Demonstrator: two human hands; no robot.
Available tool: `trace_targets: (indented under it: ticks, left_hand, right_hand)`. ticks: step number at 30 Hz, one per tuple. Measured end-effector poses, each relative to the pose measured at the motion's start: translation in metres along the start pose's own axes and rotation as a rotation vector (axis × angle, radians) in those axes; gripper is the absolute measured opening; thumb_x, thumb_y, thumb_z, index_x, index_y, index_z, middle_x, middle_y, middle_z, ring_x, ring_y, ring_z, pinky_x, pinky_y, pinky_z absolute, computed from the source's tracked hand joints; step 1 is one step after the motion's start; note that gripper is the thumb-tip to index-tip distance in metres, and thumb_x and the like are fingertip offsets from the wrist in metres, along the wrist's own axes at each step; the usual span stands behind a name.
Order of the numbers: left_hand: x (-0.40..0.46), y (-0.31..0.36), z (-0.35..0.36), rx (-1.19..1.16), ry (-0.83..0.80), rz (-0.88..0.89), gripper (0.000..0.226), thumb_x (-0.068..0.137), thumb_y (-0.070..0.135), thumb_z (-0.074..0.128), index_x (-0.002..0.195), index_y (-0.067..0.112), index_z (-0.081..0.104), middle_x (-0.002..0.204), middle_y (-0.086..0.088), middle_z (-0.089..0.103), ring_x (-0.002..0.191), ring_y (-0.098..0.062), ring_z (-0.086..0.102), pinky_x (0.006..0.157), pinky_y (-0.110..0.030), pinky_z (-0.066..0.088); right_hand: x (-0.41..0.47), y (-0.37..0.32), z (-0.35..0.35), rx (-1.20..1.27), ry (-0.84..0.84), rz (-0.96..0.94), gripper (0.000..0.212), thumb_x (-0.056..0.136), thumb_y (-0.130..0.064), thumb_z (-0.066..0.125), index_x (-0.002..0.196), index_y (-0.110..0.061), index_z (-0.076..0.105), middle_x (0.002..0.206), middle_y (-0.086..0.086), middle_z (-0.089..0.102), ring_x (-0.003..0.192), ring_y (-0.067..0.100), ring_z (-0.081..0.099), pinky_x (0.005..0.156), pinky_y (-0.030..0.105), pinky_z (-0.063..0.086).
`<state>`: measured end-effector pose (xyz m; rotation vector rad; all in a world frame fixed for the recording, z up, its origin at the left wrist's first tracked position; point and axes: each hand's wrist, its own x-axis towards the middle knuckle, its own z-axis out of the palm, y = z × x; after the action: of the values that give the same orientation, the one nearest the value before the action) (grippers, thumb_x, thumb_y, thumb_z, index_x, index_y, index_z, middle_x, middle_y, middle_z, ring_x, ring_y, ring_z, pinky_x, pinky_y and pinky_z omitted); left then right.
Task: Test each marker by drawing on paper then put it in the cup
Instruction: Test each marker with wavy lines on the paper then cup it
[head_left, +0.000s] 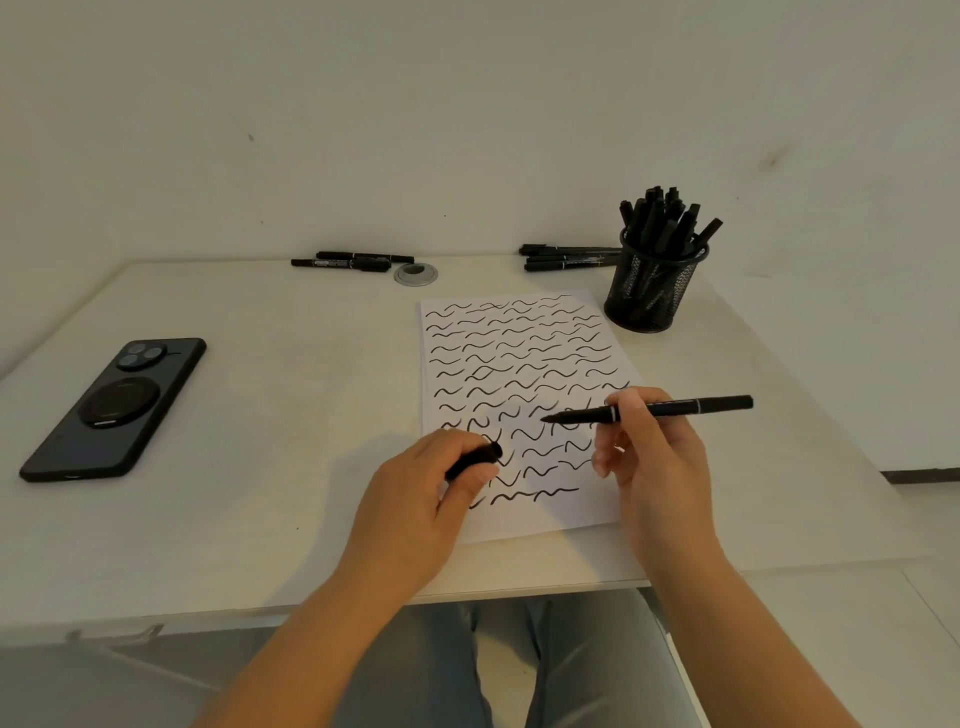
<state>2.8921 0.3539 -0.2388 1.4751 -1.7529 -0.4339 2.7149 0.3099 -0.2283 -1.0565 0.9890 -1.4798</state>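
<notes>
head view is showing the right hand (654, 457) pinching an uncapped marker (649, 410) level above the paper (524, 364), its tip pointing left over the squiggles, while the left hand (431, 488) is closing its fingers (475, 475) around the cap (475, 460) just beside the sheet's lower left edge. the mesh cup (652, 291), already crowded with markers, is standing at the paper's far right corner. the risk, as i judge it, is sitting in the recapping: a bare tip could be smearing a finger or the sheet if the cap is missing its mark, and a full cup could be tipping when one more goes in. the pale bench (260, 493) is also carrying loose markers (353, 261) along the back, more (566, 257) beside the cup, and a phone (114, 405) at far left, under a plain wall (467, 104).
</notes>
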Motion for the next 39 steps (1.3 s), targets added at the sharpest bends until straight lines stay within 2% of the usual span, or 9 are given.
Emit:
trace_targets:
  ticks: [3,8,11,15,19,22,26,30,39]
  left_hand:
    - [-0.001,-0.001,0.001,0.038,-0.044,0.006,0.02,0.088,0.036,0.051,0.101,0.026,0.063,0.087,0.033,0.052,0.084,0.012,0.051,0.069,-0.002,0.037]
    - [0.0,-0.001,0.001,0.088,-0.063,0.0,0.019,0.087,0.037,0.052,0.101,0.03,0.062,0.083,0.032,0.051,0.083,0.002,0.051,0.067,-0.004,0.037]
    - [0.0,-0.001,0.001,0.095,-0.072,0.002,0.017,0.087,0.037,0.052,0.1,0.03,0.061,0.081,0.03,0.052,0.078,0.004,0.05,0.065,-0.005,0.036]
    - [0.0,-0.001,0.002,0.104,-0.079,0.008,0.02,0.086,0.04,0.051,0.1,0.03,0.061,0.08,0.026,0.053,0.077,0.006,0.049,0.066,-0.006,0.037]
    - [0.0,0.001,0.002,0.103,-0.072,0.023,0.02,0.087,0.04,0.051,0.098,0.027,0.062,0.076,0.028,0.05,0.075,0.008,0.049,0.066,-0.004,0.036]
    - [-0.001,0.002,0.001,0.077,-0.054,0.051,0.02,0.087,0.04,0.052,0.095,0.025,0.064,0.071,0.027,0.049,0.07,0.008,0.049,0.063,-0.005,0.036]
    - [-0.001,0.003,0.0,0.046,-0.051,0.078,0.035,0.086,0.049,0.038,0.09,0.024,0.062,0.063,0.023,0.047,0.063,-0.002,0.048,0.056,-0.012,0.035]
    - [-0.002,0.002,-0.001,0.027,-0.05,0.086,0.037,0.088,0.049,0.032,0.086,0.024,0.06,0.061,0.017,0.047,0.061,-0.012,0.048,0.052,-0.018,0.034]
    - [-0.002,-0.002,-0.001,0.022,-0.089,0.119,0.039,0.088,0.049,0.031,0.081,0.022,0.058,0.056,0.018,0.042,0.058,-0.006,0.046,0.051,-0.015,0.031]
  right_hand:
    - [0.001,0.006,0.001,0.055,-0.038,0.015,0.033,0.094,-0.023,0.045,0.068,-0.023,0.065,0.051,-0.001,0.055,0.048,0.013,0.047,0.047,0.017,0.042]
    - [0.001,0.01,0.0,0.052,-0.148,0.041,0.021,0.082,-0.024,0.049,0.066,-0.025,0.064,0.051,0.005,0.059,0.046,0.013,0.051,0.046,0.018,0.042]
    - [0.0,0.012,-0.001,0.016,-0.183,0.019,0.019,0.083,-0.019,0.049,0.072,-0.026,0.063,0.052,0.007,0.062,0.045,0.012,0.054,0.046,0.017,0.043]
    - [-0.002,0.013,-0.001,-0.054,-0.214,-0.015,0.026,0.092,-0.002,0.042,0.078,-0.018,0.056,0.053,0.007,0.064,0.046,0.011,0.055,0.047,0.016,0.043]
    - [-0.004,0.013,0.001,-0.109,-0.276,-0.006,0.018,0.091,-0.002,0.044,0.079,-0.014,0.048,0.058,0.009,0.067,0.049,0.013,0.056,0.049,0.02,0.045]
    - [-0.005,0.011,0.002,-0.151,-0.343,-0.015,0.012,0.088,-0.007,0.053,0.078,-0.013,0.049,0.061,0.008,0.069,0.054,0.013,0.059,0.051,0.019,0.046]
    - [-0.007,0.006,0.003,-0.19,-0.413,-0.044,0.017,0.073,-0.016,0.074,0.074,-0.013,0.057,0.061,0.0,0.067,0.058,0.006,0.062,0.055,0.014,0.046]
    - [-0.008,0.005,0.003,-0.174,-0.421,-0.039,0.014,0.066,-0.019,0.068,0.073,-0.01,0.059,0.058,-0.007,0.065,0.057,0.004,0.061,0.056,0.013,0.046]
    - [-0.008,0.008,0.0,-0.103,-0.507,-0.014,0.012,0.065,-0.011,0.067,0.072,-0.007,0.057,0.059,-0.009,0.061,0.059,0.003,0.059,0.058,0.011,0.045]
